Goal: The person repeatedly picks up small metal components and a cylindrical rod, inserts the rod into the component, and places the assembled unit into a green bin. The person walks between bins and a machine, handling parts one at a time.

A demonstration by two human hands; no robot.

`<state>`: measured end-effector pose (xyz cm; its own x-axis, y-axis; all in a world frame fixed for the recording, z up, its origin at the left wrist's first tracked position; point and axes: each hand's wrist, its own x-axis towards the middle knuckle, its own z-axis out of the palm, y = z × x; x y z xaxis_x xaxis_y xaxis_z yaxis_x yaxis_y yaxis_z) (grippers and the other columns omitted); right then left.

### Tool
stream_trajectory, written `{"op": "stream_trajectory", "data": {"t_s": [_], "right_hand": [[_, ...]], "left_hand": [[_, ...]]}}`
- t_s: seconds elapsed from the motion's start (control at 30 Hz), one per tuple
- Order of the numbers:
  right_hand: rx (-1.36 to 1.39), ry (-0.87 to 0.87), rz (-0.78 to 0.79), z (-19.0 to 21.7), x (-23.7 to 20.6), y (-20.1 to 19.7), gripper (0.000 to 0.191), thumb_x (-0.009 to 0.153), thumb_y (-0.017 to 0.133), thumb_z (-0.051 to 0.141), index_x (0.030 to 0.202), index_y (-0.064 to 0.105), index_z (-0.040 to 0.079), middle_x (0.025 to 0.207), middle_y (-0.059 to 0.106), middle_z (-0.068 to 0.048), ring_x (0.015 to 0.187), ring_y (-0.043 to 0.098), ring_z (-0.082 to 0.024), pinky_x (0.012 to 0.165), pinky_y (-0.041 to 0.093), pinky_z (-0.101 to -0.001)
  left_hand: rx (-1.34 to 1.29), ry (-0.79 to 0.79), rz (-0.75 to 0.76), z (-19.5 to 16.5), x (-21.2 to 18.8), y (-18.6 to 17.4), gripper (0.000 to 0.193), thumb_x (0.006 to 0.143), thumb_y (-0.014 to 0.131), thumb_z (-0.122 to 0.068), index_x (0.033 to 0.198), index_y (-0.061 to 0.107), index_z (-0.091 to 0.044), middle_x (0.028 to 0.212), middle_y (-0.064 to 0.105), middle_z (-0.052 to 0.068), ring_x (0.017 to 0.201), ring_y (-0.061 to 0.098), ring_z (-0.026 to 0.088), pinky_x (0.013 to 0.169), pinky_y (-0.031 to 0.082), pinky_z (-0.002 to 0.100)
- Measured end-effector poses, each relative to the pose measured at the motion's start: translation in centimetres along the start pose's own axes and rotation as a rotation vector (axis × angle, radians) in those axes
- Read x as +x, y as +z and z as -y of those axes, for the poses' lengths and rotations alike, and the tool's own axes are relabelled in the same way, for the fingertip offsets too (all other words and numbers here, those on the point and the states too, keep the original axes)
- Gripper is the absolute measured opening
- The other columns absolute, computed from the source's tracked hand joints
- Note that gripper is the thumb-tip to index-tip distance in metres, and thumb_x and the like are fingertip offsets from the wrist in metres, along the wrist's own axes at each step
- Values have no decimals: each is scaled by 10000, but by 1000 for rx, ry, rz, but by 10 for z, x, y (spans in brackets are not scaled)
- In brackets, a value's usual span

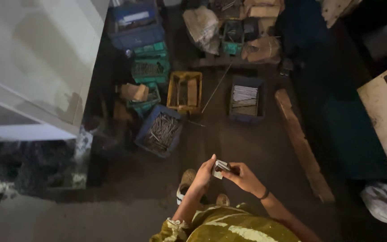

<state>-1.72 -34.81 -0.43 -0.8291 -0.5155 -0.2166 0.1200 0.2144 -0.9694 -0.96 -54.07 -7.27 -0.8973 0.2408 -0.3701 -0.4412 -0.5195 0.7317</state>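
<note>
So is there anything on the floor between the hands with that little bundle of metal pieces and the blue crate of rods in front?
Nothing visible. The left hand and right hand hold the small metal bundle together, and the dark floor from there to the blue crate of rods looks bare, though the light is dim.

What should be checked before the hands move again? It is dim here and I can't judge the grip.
1. Both hands on the piece: ok; left hand and right hand meet at the small pale piece.
2. Grip firm: cannot tell, too dark.
3. What the piece is: cannot tell.
4. Floor ahead free: ok.
5. Blue crate of rods in front: ok, upright on the floor.
6. Plank at the right: ok, apart from the feet.
</note>
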Motion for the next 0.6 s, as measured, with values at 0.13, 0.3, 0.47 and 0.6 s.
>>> {"op": "stream_trajectory", "data": {"t_s": [0.13,0.3,0.47,0.6], "right_hand": [[-58,-52,-66,26,40,13,272,953,727,264,903,635,13,718,535,-9,658,483,-100,614,423,-302],[2,23,-190,58,95,29,215,899,709,258,944,646,57,742,648,-9,649,604,-98,619,511,-301],[-22,-46,-274,58,141,35,262,943,733,273,868,700,24,701,641,-42,618,557,-114,596,457,-312],[6,64,-388,50,155,34,308,947,749,283,825,735,0,675,652,-48,604,546,-109,577,422,-312]], "left_hand": [[32,-76,37,-47,22,-25,473,1055,502,-496,950,706,-83,825,678,13,744,616,129,693,501,295],[168,-171,41,-108,56,-52,507,1007,490,-567,987,712,-112,837,691,-1,761,637,122,721,521,281],[309,-184,164,-139,113,-78,576,1011,482,-604,944,713,-81,806,680,52,721,626,175,684,503,328],[325,-255,335,-150,136,-79,550,1025,493,-607,997,702,-99,916,676,38,881,612,165,819,491,342]]}}
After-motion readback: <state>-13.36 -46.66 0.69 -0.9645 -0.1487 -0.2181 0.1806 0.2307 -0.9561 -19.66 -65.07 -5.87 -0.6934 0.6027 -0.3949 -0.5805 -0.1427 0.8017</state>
